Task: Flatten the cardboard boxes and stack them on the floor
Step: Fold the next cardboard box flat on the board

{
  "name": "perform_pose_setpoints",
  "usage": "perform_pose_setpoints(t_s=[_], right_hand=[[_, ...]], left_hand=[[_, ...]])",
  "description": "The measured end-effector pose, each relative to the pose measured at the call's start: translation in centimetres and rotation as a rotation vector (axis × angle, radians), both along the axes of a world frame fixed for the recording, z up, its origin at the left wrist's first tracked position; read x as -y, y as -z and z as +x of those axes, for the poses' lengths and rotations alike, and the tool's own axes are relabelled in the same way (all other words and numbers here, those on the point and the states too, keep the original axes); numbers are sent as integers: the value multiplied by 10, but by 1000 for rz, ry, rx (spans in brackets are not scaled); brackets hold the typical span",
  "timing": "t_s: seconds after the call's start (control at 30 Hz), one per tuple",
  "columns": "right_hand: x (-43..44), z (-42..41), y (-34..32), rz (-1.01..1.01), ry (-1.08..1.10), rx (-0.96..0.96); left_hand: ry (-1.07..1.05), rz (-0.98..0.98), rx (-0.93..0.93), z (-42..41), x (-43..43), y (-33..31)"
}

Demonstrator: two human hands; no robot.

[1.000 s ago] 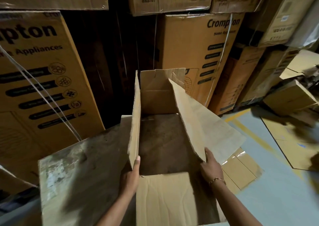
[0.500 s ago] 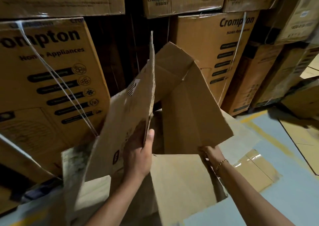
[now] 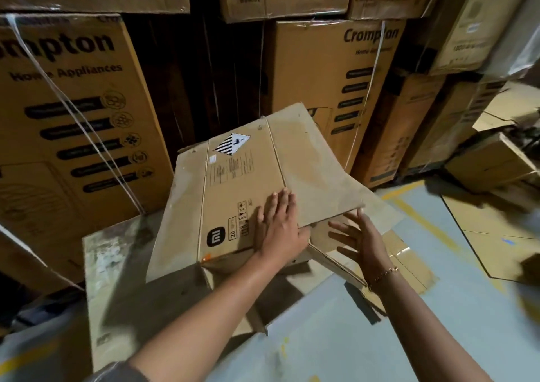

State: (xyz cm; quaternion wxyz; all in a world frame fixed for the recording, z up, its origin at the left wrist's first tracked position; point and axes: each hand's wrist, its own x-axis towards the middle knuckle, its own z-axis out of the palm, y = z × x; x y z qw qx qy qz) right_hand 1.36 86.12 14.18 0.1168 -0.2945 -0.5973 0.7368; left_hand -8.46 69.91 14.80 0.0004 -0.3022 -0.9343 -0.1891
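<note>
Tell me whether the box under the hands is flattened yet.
Mostly collapsed, not flat: the brown cardboard box tilts, with a gap beneath its right flap. Left hand presses its top.

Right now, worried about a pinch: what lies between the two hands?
In the head view, the near corner of the collapsed box's flap lies between the left hand and right hand.
</note>
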Motion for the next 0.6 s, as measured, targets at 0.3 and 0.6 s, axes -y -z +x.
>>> perform_pose_setpoints(t_s=[0.3,0.6], right_hand=[[-34,18,-16,174,307,48],[14,-18,-36,1678,-593,326]], left_hand=[[-1,-350,-49,-17,95,24],[-70,-260,-34,-17,130,38]])
